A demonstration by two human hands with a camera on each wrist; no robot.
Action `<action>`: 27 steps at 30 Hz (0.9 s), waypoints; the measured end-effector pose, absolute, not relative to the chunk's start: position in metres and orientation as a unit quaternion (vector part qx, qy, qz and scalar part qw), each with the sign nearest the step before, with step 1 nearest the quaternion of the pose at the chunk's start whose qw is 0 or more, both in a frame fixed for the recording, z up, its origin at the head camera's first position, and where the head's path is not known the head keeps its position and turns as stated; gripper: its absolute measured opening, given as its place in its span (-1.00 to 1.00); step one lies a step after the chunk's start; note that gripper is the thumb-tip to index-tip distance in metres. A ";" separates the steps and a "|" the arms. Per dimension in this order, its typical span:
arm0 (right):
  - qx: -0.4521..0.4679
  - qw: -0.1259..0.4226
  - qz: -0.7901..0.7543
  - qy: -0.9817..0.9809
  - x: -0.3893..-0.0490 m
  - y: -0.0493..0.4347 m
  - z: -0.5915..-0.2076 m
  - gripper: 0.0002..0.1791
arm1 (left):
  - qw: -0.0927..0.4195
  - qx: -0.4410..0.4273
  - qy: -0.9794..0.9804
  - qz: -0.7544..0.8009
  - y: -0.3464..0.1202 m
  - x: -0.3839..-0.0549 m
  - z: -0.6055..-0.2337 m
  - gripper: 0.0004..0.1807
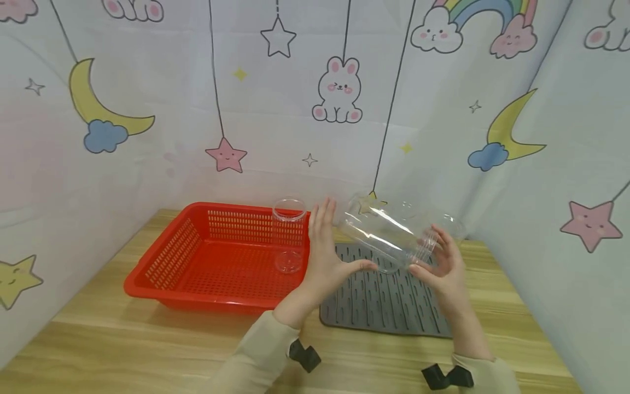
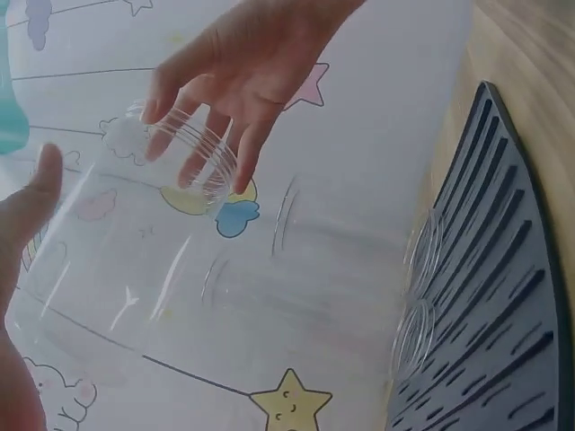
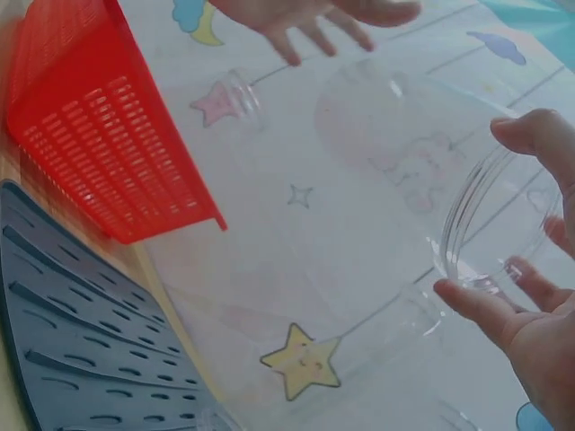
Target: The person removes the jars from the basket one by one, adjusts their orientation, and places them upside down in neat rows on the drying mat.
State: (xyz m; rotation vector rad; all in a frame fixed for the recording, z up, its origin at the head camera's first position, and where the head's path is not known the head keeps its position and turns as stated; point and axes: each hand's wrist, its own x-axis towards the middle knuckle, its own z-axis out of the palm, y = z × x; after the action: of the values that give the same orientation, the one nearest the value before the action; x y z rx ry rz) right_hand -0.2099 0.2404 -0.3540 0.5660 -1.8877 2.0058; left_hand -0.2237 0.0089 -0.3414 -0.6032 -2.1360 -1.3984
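Observation:
A clear, threaded-neck jar (image 1: 376,232) hangs tilted above the grey mat, its mouth pointing down to the right. My right hand (image 1: 445,273) grips it round the ridged neck (image 3: 472,211), thumb on one side and fingers on the other. Near the jar's closed end, my left hand (image 1: 325,260) has straight fingers and thumb spread wide; the right wrist view shows a gap between them and the jar. Two more clear jars, one with its base (image 2: 415,337) in plain sight, stand on the mat behind, partly hidden in the head view by the held one.
A red plastic basket (image 1: 197,300) sits on the left of the wooden table (image 1: 123,345), with one clear jar (image 1: 289,235) upright inside its right end. To its right lies the ridged grey drying mat (image 1: 379,309). A printed cloth (image 1: 275,109) encloses the back and sides.

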 end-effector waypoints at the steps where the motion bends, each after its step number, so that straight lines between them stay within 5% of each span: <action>1: 0.202 0.169 0.710 -0.653 -0.210 0.241 -0.354 -0.04 | 0.231 -0.203 -0.774 -0.553 0.009 -0.224 -0.341 0.45; 6: 0.253 0.182 0.737 -0.600 -0.210 0.242 -0.354 -0.05 | 0.138 -0.139 -0.688 -0.699 0.006 -0.227 -0.341 0.43; 17: 0.341 0.158 0.766 -0.522 -0.211 0.231 -0.355 -0.10 | 0.061 -0.162 -0.476 -0.862 0.011 -0.229 -0.346 0.52; 27: 0.359 0.146 0.749 -0.538 -0.211 0.224 -0.359 -0.13 | -0.004 -0.167 -0.338 -0.926 0.018 -0.224 -0.347 0.26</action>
State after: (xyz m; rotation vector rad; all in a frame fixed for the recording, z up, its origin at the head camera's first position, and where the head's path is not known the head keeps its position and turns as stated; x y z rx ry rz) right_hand -0.2105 0.2241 -0.3587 1.0342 -1.5480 2.1567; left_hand -0.2244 0.0176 -0.3472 -0.5256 -1.0633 -2.9173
